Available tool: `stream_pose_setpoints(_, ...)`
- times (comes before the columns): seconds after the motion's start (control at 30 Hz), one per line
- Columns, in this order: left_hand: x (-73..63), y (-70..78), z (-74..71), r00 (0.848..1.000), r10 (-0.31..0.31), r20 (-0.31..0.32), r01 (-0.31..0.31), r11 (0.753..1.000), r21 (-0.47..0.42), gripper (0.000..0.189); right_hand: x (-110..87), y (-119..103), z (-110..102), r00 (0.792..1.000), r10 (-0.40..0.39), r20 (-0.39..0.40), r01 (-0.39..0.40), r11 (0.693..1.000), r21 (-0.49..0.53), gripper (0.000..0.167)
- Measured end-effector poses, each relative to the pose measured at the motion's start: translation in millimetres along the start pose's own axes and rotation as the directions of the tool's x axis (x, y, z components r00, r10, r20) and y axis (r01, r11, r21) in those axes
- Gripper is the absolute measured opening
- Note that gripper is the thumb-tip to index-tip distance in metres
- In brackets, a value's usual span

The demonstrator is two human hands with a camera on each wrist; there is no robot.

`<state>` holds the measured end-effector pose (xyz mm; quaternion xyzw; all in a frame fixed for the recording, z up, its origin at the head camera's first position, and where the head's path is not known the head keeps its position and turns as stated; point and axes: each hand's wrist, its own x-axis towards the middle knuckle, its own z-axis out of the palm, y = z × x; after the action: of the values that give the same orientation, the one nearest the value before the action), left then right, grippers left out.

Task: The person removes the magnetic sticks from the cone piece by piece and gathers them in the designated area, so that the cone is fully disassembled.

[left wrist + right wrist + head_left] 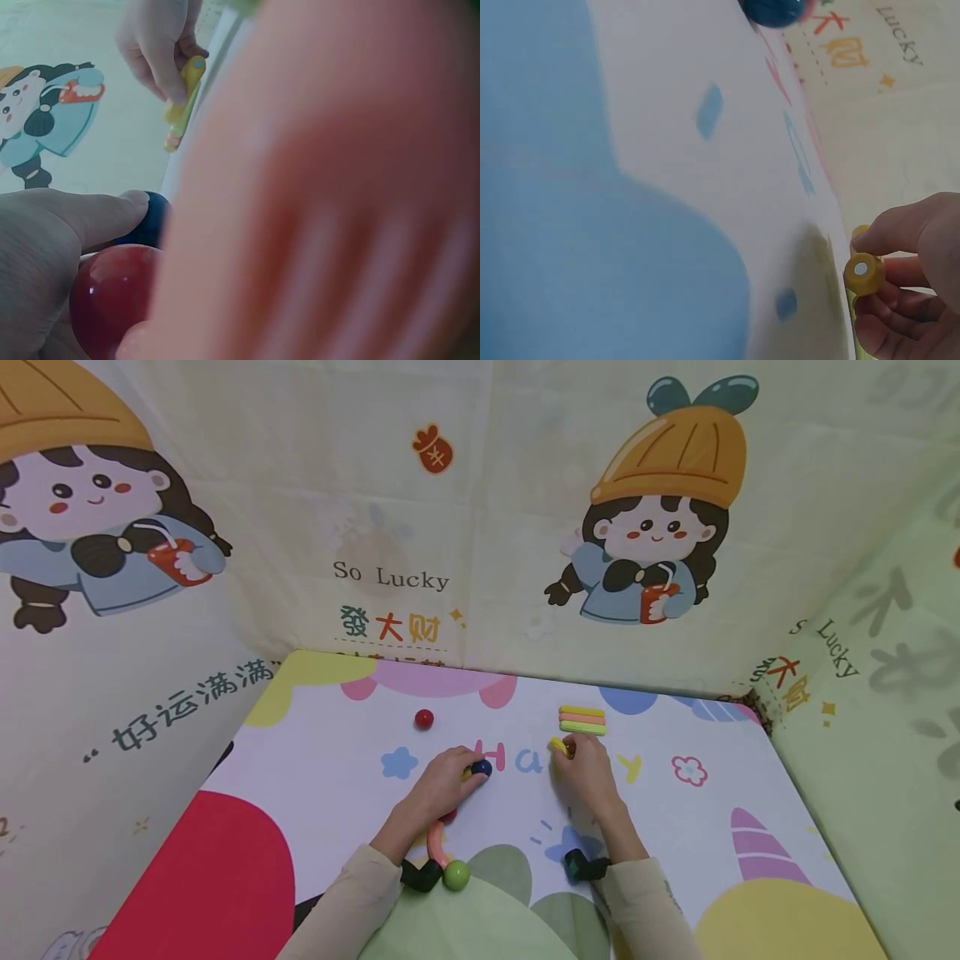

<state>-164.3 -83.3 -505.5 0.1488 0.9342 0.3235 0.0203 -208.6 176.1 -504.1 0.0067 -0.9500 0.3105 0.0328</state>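
Observation:
My left hand (444, 781) grips a dark blue ball (483, 768), with a bit of yellow showing beside it. The thumb lies on that blue ball (152, 217) in the left wrist view, close above a red ball (112, 300). A pink curved rod (435, 842) runs below the left wrist, between the partly hidden red ball (449, 817) and a green ball (456, 875). The same rod (352, 135) looms blurred in the left wrist view. My right hand (587, 772) pinches a short yellow rod (558, 746), whose round end has a silvery centre.
Yellow, orange and light green rods (582, 720) lie side by side beyond the right hand. Another red ball (423, 719) rests towards the back left. The table (337, 777) has a printed cover, and a patterned cloth (495, 527) hangs behind it.

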Motion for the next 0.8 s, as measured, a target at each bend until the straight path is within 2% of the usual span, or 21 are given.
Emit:
stream_pose_setpoints(0.17,-0.7,0.3,0.1,1.000,0.010,-0.006,-0.010,1.000,-0.002,0.041,5.2,15.5,-6.6,0.997,0.023,-0.069,-0.024,1.000,-0.012,0.032)
stream_pose_setpoints(0.33,-0.8,-0.4,0.7,1.000,0.012,-0.010,-0.012,1.000,0.000,0.041,6.8,26.9,-11.7,0.993,0.063,-0.096,-0.065,0.998,-0.025,0.032)
stream_pose_setpoints(0.53,-0.7,-1.0,0.7,1.000,0.017,-0.016,-0.017,1.000,0.000,0.040,7.4,36.5,-17.8,0.988,0.071,-0.139,-0.076,0.997,-0.033,0.032)
stream_pose_setpoints(0.8,-0.9,-2.3,2.0,0.999,0.032,-0.032,-0.033,0.999,-0.004,0.040,9.2,46.9,-22.5,0.983,0.142,-0.118,-0.148,0.988,-0.039,0.036)
